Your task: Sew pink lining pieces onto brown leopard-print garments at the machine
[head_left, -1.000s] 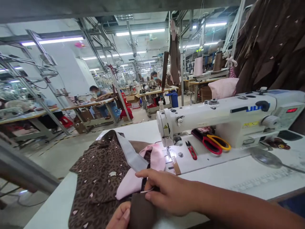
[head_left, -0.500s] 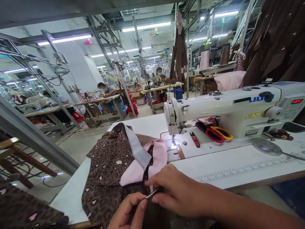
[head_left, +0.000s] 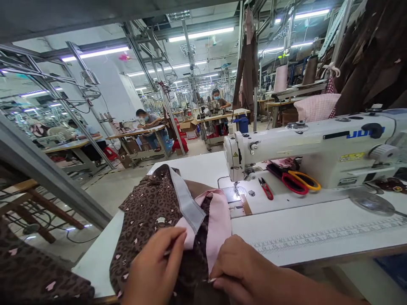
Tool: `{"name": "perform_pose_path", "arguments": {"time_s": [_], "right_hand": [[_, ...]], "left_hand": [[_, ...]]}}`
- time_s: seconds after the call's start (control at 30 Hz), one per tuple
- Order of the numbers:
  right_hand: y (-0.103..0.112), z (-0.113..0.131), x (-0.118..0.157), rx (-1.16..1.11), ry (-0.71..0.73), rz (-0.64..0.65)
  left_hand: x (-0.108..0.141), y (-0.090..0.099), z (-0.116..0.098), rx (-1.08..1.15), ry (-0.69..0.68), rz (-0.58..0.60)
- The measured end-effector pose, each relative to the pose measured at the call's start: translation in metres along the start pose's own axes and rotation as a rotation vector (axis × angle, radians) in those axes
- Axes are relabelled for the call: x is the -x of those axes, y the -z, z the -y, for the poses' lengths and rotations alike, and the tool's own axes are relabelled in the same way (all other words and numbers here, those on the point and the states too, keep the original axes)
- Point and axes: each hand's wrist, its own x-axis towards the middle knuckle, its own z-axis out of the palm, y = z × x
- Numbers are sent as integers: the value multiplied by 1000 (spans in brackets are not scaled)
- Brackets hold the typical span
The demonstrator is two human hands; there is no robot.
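A brown leopard-print garment (head_left: 149,212) lies on the white sewing table (head_left: 318,237), with a pink lining strip (head_left: 219,228) and a grey band (head_left: 187,205) folded across it. My left hand (head_left: 155,262) rests on the print, its fingers pinched together on the fabric. My right hand (head_left: 241,271) pinches the lower garment edge just below the pink strip. Whatever lies between the fingertips is partly hidden. The sewing machine's needle (head_left: 237,190) stands beyond the garment, and neither hand touches the machine.
A white industrial sewing machine (head_left: 305,148) fills the right side, with red-and-yellow scissors (head_left: 299,182) and red thread snips (head_left: 266,188) under its arm. A ruler scale (head_left: 327,237) runs along the table. Co-workers (head_left: 219,99) sit at rows of machines beyond.
My hands have moved apart, the left rising onto the print and the right shifting lower. The pink strip now lies more upright, and the view has swung slightly.
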Motion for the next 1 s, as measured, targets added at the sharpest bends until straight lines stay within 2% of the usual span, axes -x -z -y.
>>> {"name": "perform_pose_path", "arguments": {"time_s": [0.07,0.17,0.27,0.4,0.53,0.6,0.63,0.7,0.77,0.83,0.87,0.9,0.97,1.0], "right_hand": [[-2,-3,-1,12,39,-24],[-2,-8,0,31,106,-94],[-1,-14,2,77,131,-96],[-7,-23,3,172,115,61],[-17,-31,3,210,135,131],[-14,-30,4,227,135,143],[-11,-28,4,230,127,139],[2,-18,2,197,95,102],[18,-4,-5,119,65,33],[34,11,-15,55,49,-24],[40,17,-20,44,46,-37],[45,22,-25,41,42,-41],[48,28,-31,31,40,-33],[47,28,-32,19,49,-22]], "left_hand": [[-18,-10,-2,-97,-3,38],[-32,-25,-8,-200,15,137],[-44,-19,-6,-227,-5,244],[-74,-1,8,-171,-175,404],[-103,-3,13,-173,-371,624],[-121,2,9,-188,-445,650],[-132,10,6,-189,-473,621],[-153,37,-3,-175,-503,473],[-166,74,-15,-159,-486,174],[-159,104,-26,-157,-399,-205],[-147,112,-30,-165,-364,-363],[-129,114,-33,-182,-340,-451],[-84,99,-34,-208,-370,-406],[-60,85,-31,-163,-436,-297]]}}
